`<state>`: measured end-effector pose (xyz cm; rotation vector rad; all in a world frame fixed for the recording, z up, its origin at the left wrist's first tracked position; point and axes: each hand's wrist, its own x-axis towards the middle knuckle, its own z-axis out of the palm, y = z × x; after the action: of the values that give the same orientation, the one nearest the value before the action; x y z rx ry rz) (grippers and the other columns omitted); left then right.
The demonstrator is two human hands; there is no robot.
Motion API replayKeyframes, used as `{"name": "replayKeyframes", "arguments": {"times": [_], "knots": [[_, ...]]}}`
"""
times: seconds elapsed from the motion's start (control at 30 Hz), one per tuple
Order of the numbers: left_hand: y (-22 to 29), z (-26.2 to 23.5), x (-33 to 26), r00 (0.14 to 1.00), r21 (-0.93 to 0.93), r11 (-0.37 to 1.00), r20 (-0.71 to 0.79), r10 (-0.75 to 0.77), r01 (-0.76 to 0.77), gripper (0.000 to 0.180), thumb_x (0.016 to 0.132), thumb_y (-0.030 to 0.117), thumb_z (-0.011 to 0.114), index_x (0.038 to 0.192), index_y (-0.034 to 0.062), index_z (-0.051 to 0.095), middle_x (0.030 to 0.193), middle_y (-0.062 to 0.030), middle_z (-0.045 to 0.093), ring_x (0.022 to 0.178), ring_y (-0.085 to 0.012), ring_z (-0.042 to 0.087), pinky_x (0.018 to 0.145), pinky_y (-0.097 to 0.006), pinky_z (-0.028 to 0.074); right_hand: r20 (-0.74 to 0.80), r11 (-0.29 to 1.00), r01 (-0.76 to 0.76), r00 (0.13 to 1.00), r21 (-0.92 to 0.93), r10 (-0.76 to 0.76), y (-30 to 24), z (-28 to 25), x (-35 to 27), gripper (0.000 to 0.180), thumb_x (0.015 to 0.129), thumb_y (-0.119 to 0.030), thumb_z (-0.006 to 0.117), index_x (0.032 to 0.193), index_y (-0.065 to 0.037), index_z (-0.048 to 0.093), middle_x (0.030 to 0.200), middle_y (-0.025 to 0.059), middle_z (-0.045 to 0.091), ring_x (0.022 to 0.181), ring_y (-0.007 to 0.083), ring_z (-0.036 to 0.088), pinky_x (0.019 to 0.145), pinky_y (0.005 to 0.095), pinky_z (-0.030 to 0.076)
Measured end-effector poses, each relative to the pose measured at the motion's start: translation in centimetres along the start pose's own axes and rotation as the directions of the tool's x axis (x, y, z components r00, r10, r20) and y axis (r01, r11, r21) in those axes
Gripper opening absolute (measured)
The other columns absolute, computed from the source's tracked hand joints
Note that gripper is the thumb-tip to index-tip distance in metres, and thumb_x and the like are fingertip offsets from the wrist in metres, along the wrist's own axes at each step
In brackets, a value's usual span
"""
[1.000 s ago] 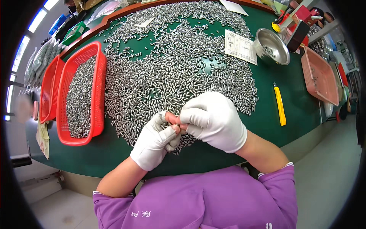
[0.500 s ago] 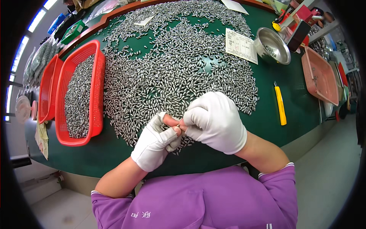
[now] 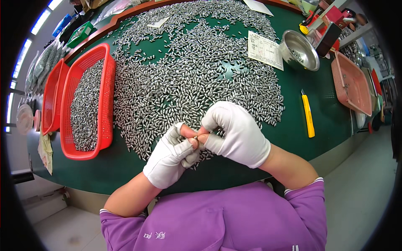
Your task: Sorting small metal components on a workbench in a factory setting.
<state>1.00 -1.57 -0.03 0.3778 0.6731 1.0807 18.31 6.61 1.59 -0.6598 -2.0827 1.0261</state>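
My left hand [image 3: 169, 154], in a white glove with bare thumb and fingertip, pinches a small shiny metal part [image 3: 195, 137]. My right hand [image 3: 236, 136], gloved the same way, meets it from the right, with thumb and forefinger closed at the part's other side. Most of that part is hidden between the fingertips. Beneath and beyond both hands spreads a broad layer of small silver bullet-shaped metal parts [image 3: 184, 83].
On the green table [image 3: 293, 138] a red basket [image 3: 108, 104] of the same parts stands left, another red basket [image 3: 52, 96] beside it. A yellow utility knife [image 3: 308, 115] lies right. Farther back are a printed slip [image 3: 264, 50], a steel bowl [image 3: 310, 54] and a pink basket [image 3: 351, 85].
The fingers of my right hand have shifted and arched, and its thumb now shows stretched toward the part. More of the small part is visible. My left hand has hardly moved.
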Motion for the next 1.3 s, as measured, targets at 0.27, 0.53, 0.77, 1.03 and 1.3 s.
{"name": "replayKeyframes", "arguments": {"times": [0.27, 0.53, 0.77, 1.03, 1.3], "knots": [[-0.2, 0.2, 0.4, 1.0, -0.034, 0.999, 0.022, -0.021, 0.022, 0.011, 0.091, 0.018, 0.06, 0.095, 0.0125, 0.052, 0.085, -0.0025, 0.056, 0.056, -0.0056, 0.035, 0.051, -0.019, 0.029, -0.302, 0.99, -0.139, 0.945, -0.03, 0.124, 1.4, -2.0, 0.7, 0.009, 0.078, -0.008, 0.066, 0.08, -0.003, 0.059, 0.074, 0.0103, 0.06, 0.063, 0.0216, 0.059, 0.059, 0.0312, 0.047], [0.8, -0.2, 0.9, 0.998, -0.059, 0.998, 0.053, 0.029, -0.026, 0.008, 0.091, 0.021, 0.059, 0.093, 0.0137, 0.055, 0.079, 0.0001, 0.051, 0.052, -0.0049, 0.032, 0.047, -0.019, 0.026, -0.672, 0.984, -0.117, 0.741, -0.131, -0.002, 5.2, -6.8, 2.4, 0.012, 0.087, -0.012, 0.06, 0.087, 0.0, 0.059, 0.074, 0.0075, 0.06, 0.064, 0.0127, 0.055, 0.061, 0.0265, 0.046], [4.0, -1.3, 1.2, 0.965, -0.132, 0.958, 0.028, 0.26, -0.254, 0.01, 0.091, 0.02, 0.058, 0.096, 0.012, 0.055, 0.075, 0.0037, 0.046, 0.052, -0.0022, 0.031, 0.044, -0.016, 0.025, -0.81, 0.958, -0.132, 0.571, -0.256, -0.138, 3.1, -10.3, 1.4, 0.02, 0.09, -0.019, 0.055, 0.086, 0.0, 0.059, 0.076, 0.0088, 0.062, 0.069, 0.0157, 0.057, 0.067, 0.0288, 0.047], [14.4, -8.1, -6.5, 0.251, 0.935, 0.247, -0.182, 0.951, -0.255, 0.01, 0.096, 0.017, 0.049, 0.1, 0.0079, 0.054, 0.079, 0.0034, 0.052, 0.058, -0.0012, 0.038, 0.049, -0.016, 0.03, -0.906, 0.884, -0.389, 0.413, -0.261, -0.086, 3.4, -18.8, -11.2, 0.026, 0.092, -0.027, 0.053, 0.084, -0.002, 0.055, 0.069, 0.0044, 0.054, 0.063, 0.013, 0.05, 0.062, 0.0286, 0.044], [17.4, -16.8, -8.3, 0.477, 0.903, -0.174, -0.038, 0.878, 0.392, 0.01, 0.088, 0.01, 0.051, 0.089, -0.0006, 0.052, 0.081, -0.0125, 0.056, 0.077, -0.0232, 0.053, 0.076, -0.033, 0.043, -0.983, 0.494, -0.86, 0.047, -0.131, -0.179, 3.2, -21.3, -25.6, 0.02, 0.086, -0.025, 0.053, 0.088, -0.007, 0.06, 0.082, 0.0141, 0.062, 0.076, 0.0333, 0.06, 0.07, 0.0407, 0.048]]}}
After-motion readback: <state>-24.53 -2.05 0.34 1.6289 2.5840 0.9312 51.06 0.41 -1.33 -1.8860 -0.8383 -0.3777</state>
